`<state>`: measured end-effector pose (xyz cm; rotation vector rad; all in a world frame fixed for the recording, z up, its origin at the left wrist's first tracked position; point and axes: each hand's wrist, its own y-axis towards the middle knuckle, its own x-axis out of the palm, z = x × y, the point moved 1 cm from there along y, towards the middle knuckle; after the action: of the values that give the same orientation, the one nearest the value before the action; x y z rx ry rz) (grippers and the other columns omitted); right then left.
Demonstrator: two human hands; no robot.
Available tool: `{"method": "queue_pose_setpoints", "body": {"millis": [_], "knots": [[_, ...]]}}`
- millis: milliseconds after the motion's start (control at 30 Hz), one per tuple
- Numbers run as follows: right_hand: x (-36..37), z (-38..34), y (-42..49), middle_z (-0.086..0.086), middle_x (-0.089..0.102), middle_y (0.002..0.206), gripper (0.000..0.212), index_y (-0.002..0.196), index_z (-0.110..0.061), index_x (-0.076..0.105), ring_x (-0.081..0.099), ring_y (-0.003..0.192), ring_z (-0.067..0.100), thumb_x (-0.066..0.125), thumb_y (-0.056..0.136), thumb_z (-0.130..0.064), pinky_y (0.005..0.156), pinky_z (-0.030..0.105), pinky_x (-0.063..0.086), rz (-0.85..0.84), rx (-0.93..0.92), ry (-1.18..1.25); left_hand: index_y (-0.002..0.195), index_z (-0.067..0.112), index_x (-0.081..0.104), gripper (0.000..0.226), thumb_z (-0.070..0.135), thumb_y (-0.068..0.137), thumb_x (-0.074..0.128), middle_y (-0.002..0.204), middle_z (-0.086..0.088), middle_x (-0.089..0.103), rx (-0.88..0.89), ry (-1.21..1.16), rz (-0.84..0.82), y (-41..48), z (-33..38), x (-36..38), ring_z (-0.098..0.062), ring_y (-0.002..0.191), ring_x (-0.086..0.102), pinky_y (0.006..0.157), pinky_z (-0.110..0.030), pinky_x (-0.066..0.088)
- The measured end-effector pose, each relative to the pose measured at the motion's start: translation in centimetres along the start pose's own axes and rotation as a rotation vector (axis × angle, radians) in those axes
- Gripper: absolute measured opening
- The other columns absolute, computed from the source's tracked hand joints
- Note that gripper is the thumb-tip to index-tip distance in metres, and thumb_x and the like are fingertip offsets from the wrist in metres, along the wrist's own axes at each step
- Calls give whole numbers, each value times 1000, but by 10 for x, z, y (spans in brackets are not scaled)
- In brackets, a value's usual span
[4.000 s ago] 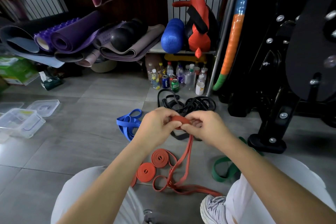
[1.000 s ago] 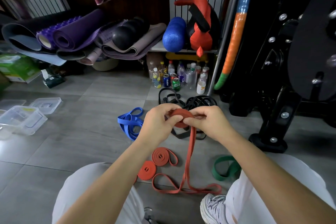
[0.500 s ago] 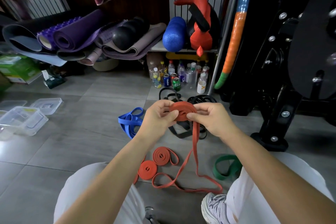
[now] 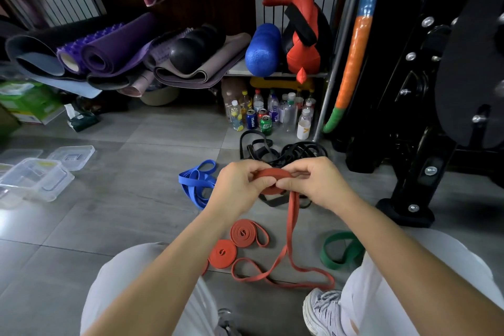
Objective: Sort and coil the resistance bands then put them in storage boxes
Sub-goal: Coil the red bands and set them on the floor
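As left hand (image 4: 240,185), right hand (image 4: 313,183) pinch red band (image 4: 271,172)

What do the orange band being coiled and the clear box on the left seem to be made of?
The orange resistance band looks like matte rubber or latex: flat, dull, hanging limply in loops. The storage box looks like clear, glossy rigid plastic: the floor shows through and its edges catch light.
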<state>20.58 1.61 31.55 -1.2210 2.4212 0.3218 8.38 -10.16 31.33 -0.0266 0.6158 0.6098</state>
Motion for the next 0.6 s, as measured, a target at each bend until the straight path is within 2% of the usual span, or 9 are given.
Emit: {"method": "queue_pose_setpoints", "body": {"millis": [67, 133, 233, 300, 367, 500, 567, 600], "knots": [[-4, -1, 1, -7, 73, 77, 25, 80, -27, 72, 70, 76, 9, 80, 70, -5, 75, 24, 57, 3, -23, 119, 78, 39, 66, 32, 8, 81, 71, 73, 20, 69, -26, -179, 13, 1, 4, -3, 0, 74, 68, 75, -22, 54], [-5, -1, 2, -12, 71, 73, 29, 78, -28, 70, 70, 72, 5, 78, 70, -2, 71, 18, 56, -1, -28, 162, 82, 32, 68, 28, 5, 83, 67, 75, 13, 73, -73, -394, 36, 2, 6, -6, -7, 77, 70, 71, -22, 55], [-1, 1, 2, -12, 72, 70, 27, 78, -25, 70, 69, 70, 3, 76, 71, 0, 66, 16, 55, -18, 0, 236, 88, 27, 69, 19, 9, 87, 62, 84, 3, 75, -136, -672, 56, 1, 7, -11, -15, 85, 71, 67, -21, 55], [1, 0, 1, -13, 72, 71, 26, 81, -25, 70, 69, 72, 2, 74, 73, 0, 64, 14, 53, -32, -17, 302, 94, 20, 68, 14, 13, 84, 61, 91, -3, 75, -170, -841, 10, 1, 6, -12, -18, 90, 71, 69, -23, 56], [1, -1, 0, -10, 74, 75, 27, 81, -27, 72, 70, 74, 5, 73, 72, -1, 64, 15, 54, -24, -43, 372, 102, 11, 64, 20, 15, 84, 58, 95, -7, 74, -222, -981, -71, 1, 6, -11, -19, 91, 70, 71, -24, 56], [-1, 0, 2, -6, 74, 75, 30, 77, -30, 72, 71, 73, 10, 75, 71, -1, 63, 17, 54, 31, -36, 380, 105, 8, 60, 18, 11, 90, 53, 99, -9, 73, -304, -1067, -123, 0, 4, -5, -20, 94, 69, 74, -26, 56], [0, 3, 3, -8, 73, 73, 28, 78, -28, 71, 71, 74, 12, 76, 72, -1, 68, 22, 56, 72, -26, 280, 104, 14, 59, 15, 8, 91, 55, 100, -5, 71, -296, -902, -103, 0, 4, -4, -19, 95, 68, 75, -26, 56], [0, 4, 3, -8, 72, 75, 25, 78, -27, 71, 70, 76, 15, 77, 72, -4, 72, 26, 57, 88, -10, 195, 104, 18, 58, 19, 7, 89, 59, 103, -2, 69, -244, -706, -74, 1, 3, -4, -18, 97, 66, 78, -26, 56]]}}
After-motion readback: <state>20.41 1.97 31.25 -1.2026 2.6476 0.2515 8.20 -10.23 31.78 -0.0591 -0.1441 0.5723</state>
